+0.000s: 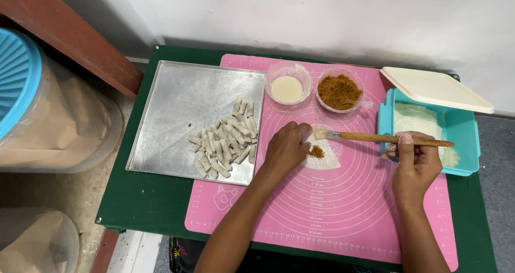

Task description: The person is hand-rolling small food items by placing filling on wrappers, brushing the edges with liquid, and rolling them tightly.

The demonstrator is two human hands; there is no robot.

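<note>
Brushing step in hand, by my read. Right hand, fingers closed round brush, bristles at wrapper's 12 o'clock edge. Left hand, fingers curled, pins wrapper on mat. Filling sits mid-wrapper. Rolls at 9 o'clock on tray. Next calls for light, even strokes.

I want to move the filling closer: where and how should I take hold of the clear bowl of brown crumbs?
Grip the bowl of brown crumbs by its rim, coming from above with fingers on opposite sides. It is round, upright and open-topped, with the batter bowl close on its left.
</note>
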